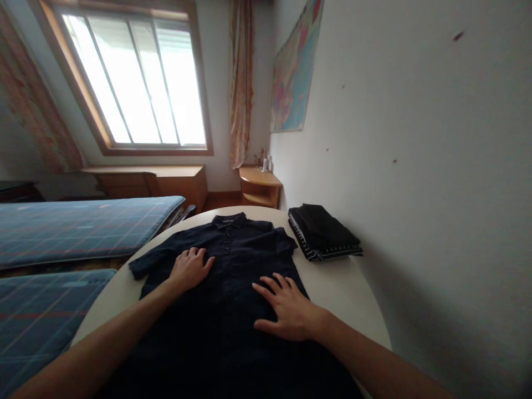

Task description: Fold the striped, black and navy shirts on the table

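A dark navy button-up shirt [233, 277] lies spread front side up on a round pale table [349, 299], its collar at the far end. On the left part of the shirt's chest rests my left hand [190, 269], palm down with fingers apart. My right hand [286, 307] lies over the right side of the shirt, lower down, fingers spread and nothing in them. The left sleeve in view stretches out toward the table's edge; the right one is bunched near the shoulder. Toward the bottom the cloth is too dark to make out detail.
A stack of folded black clothes [324, 230] sits at the table's right, near the white wall [436, 183]. Plaid mattresses [83, 227] lie on the left. Beyond stand a wooden desk [178, 172] and a corner shelf [260, 177] under the window side.
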{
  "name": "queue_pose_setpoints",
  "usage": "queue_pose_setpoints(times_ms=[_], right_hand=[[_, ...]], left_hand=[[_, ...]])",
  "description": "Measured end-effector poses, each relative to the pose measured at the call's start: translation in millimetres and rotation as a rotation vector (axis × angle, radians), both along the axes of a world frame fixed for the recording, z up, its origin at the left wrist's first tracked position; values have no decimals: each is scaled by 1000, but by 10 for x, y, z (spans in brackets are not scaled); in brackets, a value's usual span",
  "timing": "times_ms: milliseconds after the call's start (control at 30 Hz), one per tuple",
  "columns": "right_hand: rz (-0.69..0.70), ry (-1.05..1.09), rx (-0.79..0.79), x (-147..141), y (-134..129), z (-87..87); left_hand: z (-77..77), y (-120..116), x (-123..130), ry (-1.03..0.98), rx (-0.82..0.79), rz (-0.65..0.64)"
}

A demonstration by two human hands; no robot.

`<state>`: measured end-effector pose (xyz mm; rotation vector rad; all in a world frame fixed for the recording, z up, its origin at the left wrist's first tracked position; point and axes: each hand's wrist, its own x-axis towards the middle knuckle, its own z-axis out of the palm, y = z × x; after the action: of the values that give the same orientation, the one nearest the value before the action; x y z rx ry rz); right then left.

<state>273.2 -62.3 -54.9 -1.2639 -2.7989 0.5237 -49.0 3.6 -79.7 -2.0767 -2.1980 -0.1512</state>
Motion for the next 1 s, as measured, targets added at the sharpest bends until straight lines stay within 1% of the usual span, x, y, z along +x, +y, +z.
queue_pose_setpoints(times_ms=[100,200,267,333,400,500,567,733,833,900,933,1000], right_hand=[[-125,-1,183,-43,257,57],[-302,-22,337,-43,632,127],[-421,-36,402,-13,881,167],[-525,-73,431,18,1096,198],[-592,-130,426,30,1273,226],[-624,-194,401,-11,1494,286],[-645,-185,391,-62,1639,357],[-760,-96,376,-124,2047,629],[-813,-52,448,-117,2271,742],[-804,-37,535,-150,2364,745],[-774,-31,564,-189,2384,722],[-674,-17,570,-315,2363,626]], left_hand=[[23,198,40,15,77,-70],[-36,444,81,-21,49,-123],[-93,590,104,-75,-6,-137],[-146,706,118,-127,-57,-107],[-187,794,116,-152,-88,-67],[-224,892,71,-152,-92,-52],[-238,947,10,-148,-96,-41],[-262,1050,-185,-128,-102,9],[-276,1081,-248,-117,-105,26],[-288,1096,-254,-110,-98,34],[-294,1105,-250,-106,-88,39],[-305,1125,-239,-101,-67,47]])
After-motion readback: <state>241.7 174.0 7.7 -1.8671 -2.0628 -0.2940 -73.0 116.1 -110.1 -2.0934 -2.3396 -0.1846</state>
